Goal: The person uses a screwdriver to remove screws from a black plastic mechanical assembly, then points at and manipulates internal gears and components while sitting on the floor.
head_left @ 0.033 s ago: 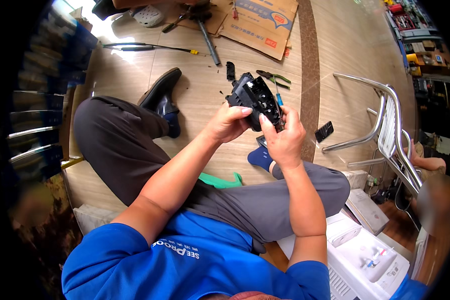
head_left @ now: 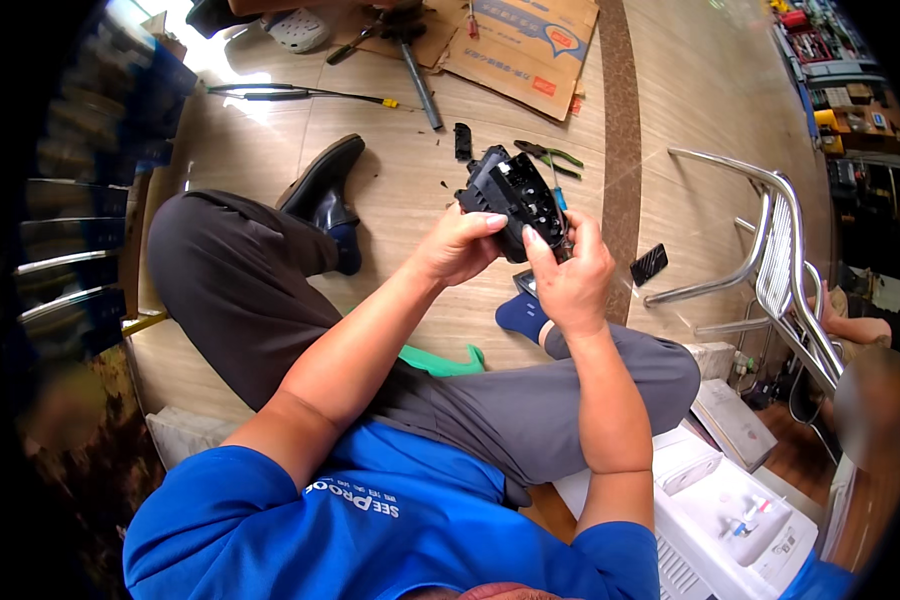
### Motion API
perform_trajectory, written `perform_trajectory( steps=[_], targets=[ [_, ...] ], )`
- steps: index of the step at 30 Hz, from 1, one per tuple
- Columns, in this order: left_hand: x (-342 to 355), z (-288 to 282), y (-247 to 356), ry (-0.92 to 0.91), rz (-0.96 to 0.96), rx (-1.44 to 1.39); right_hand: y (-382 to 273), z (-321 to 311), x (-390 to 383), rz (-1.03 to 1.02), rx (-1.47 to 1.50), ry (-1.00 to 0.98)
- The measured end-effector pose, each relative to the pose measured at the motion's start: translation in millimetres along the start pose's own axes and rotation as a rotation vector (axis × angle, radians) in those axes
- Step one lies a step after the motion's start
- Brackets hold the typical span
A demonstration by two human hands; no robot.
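Observation:
Between my two hands is a black plastic housing (head_left: 500, 190), tilted, its hollow face with small inner parts turned upward. My left hand (head_left: 462, 243) grips its lower left side, thumb on top. At the lower right edge my right hand (head_left: 573, 268) holds it, thumb pressed against the front; its other fingers are partly hidden. Just beyond the housing, on the floor, lie pliers (head_left: 550, 153) with green-and-black handles and a screwdriver (head_left: 560, 198) with a blue handle, partly covered. A narrow black plastic piece (head_left: 462, 142) lies to the left of the pliers.
Flattened cardboard (head_left: 520, 60) and a dark bar-shaped tool (head_left: 422, 88) lie at the far side. A metal-framed chair (head_left: 785, 230) stands to the right, near a black ridged piece (head_left: 649, 264). A white appliance part (head_left: 735, 520) is at lower right, a green object (head_left: 440, 361) between my legs.

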State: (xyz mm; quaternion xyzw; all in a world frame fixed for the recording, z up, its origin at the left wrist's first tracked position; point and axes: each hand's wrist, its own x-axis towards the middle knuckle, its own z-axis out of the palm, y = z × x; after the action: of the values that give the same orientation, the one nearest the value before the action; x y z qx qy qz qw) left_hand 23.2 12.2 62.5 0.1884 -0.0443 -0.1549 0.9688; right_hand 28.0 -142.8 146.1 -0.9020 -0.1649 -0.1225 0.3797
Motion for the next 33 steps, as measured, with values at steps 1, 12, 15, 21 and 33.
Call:
perform_trajectory(
  steps=[1, 12, 15, 21, 33],
  targets=[
    [1, 0, -2, -0.006, 0.013, -0.009, 0, -2, 2, 0.053, 0.017, -0.015],
    [-1, -6, -2, -0.078, -0.048, -0.145, 15, -2, 4, 0.293, 0.223, -0.049],
    [0, -8, -1, -0.070, -0.039, -0.109, 20, -3, 4, 0.355, 0.359, -0.051],
    [3, -6, -6, -0.004, -0.013, -0.101, 22, -7, 5, 0.478, 0.386, -0.121],
    [5, 3, -21, 0.218, -0.042, 0.062, 33, -1, 7, 0.583, 0.384, -0.209]
  ],
)
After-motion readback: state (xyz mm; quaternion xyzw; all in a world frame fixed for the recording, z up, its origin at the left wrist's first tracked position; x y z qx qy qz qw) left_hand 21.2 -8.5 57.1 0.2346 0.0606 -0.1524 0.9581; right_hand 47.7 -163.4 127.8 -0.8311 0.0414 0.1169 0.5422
